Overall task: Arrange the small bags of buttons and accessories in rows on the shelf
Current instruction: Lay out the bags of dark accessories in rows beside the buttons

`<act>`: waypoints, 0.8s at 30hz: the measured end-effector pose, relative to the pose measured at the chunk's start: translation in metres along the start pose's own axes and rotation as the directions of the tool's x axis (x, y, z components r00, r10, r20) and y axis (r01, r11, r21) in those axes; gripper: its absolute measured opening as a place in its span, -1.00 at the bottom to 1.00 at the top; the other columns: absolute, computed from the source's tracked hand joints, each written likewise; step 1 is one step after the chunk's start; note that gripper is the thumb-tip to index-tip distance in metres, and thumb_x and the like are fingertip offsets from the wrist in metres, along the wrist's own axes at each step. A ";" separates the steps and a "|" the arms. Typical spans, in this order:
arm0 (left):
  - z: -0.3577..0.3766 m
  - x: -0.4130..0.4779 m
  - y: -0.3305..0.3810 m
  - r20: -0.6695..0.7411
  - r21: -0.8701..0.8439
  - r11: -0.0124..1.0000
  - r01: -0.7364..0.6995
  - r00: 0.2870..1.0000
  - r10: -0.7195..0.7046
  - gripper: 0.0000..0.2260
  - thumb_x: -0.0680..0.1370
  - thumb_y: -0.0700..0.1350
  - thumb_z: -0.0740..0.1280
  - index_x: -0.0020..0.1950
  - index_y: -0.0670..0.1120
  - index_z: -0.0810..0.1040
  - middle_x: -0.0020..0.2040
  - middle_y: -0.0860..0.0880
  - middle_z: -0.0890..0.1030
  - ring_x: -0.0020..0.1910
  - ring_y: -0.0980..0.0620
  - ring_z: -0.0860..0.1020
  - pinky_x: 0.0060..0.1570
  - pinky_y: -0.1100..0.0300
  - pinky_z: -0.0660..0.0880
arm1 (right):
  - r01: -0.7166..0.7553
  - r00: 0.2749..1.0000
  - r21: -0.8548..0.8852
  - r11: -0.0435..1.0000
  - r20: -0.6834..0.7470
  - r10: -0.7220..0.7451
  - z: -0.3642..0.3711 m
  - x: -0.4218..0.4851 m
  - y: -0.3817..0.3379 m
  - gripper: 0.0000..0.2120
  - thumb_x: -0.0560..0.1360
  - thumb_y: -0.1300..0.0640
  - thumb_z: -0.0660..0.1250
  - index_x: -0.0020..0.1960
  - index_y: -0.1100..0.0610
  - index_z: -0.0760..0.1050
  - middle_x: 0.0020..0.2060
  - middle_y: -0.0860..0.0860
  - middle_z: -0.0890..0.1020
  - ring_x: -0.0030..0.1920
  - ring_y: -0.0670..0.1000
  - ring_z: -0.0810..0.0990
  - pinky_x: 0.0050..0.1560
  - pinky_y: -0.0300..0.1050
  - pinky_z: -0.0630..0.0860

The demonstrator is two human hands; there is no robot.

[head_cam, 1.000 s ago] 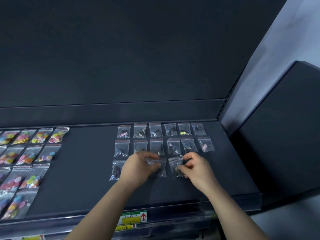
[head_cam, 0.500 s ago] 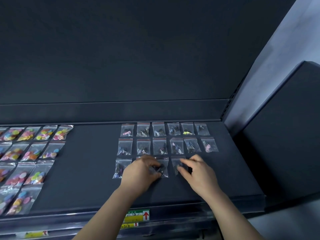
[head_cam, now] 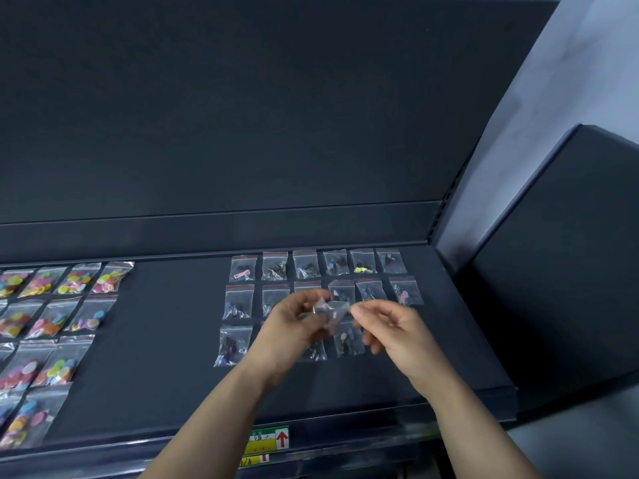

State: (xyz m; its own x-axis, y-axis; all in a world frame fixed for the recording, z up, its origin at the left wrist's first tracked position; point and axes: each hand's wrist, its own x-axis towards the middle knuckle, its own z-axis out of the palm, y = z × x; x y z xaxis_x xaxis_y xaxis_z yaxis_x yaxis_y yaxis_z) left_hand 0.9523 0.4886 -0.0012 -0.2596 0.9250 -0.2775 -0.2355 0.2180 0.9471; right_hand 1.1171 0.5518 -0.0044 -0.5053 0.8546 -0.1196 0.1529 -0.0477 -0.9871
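Note:
Small clear bags of dark accessories lie in rows on the dark shelf (head_cam: 166,357). The back row (head_cam: 316,264) and the middle row (head_cam: 238,300) are each several bags long. The front row starts with a bag (head_cam: 233,344) at the left, and two more front-row bags (head_cam: 349,340) show partly under my hands. My left hand (head_cam: 294,333) holds one small clear bag (head_cam: 330,311) raised above the front row. My right hand (head_cam: 394,333) pinches that bag's right edge with thumb and forefinger.
Bags of colourful buttons (head_cam: 52,312) fill the shelf's left part in rows. A dark back panel (head_cam: 242,115) rises behind. A dark side block (head_cam: 560,264) stands at the right. A green and yellow price label (head_cam: 268,440) sits on the shelf's front edge.
Both hands rose from pressing bags flat in the front row. They now hold one bag up in the air between them.

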 end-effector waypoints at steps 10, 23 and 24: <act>0.010 0.012 -0.008 0.111 -0.006 0.998 0.059 0.992 -0.058 -0.88 0.37 -0.25 0.48 -0.15 -0.15 0.58 -0.24 -0.08 0.56 -0.27 0.01 0.55 -0.06 0.08 0.54 | 0.000 0.998 0.129 0.992 -0.055 0.007 -0.022 -0.003 0.007 -0.94 0.50 0.34 0.33 -0.14 0.27 0.56 -0.29 0.08 0.65 -0.21 0.01 0.64 -0.07 -0.10 0.62; 0.026 0.025 -0.007 0.168 0.074 0.995 0.066 0.983 -0.078 -0.90 0.47 -0.15 0.43 -0.13 -0.18 0.58 -0.25 -0.11 0.62 -0.23 0.03 0.61 -0.12 0.14 0.60 | -0.044 0.984 0.264 0.964 -0.155 0.087 -0.033 -0.007 0.009 -0.84 0.50 0.38 0.31 0.04 0.23 0.53 -0.27 0.11 0.57 -0.25 0.04 0.60 -0.07 0.00 0.62; 0.027 0.026 -0.007 0.156 0.074 0.996 0.056 0.986 -0.067 -0.93 0.49 -0.20 0.41 -0.14 -0.19 0.57 -0.25 -0.12 0.63 -0.24 0.02 0.62 -0.14 0.15 0.61 | -0.058 0.986 0.238 0.969 -0.141 0.094 -0.034 -0.007 0.008 -0.86 0.50 0.35 0.32 0.04 0.22 0.55 -0.30 0.10 0.58 -0.26 0.04 0.60 -0.10 -0.03 0.62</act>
State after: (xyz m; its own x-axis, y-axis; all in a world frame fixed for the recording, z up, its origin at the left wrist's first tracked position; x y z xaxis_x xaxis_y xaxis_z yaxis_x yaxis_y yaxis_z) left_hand 0.9726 0.5192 -0.0104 -0.0943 0.9454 -0.3120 -0.1796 0.2921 0.9394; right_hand 1.1507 0.5625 -0.0081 -0.3638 0.9107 -0.1955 -0.0246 -0.2192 -0.9754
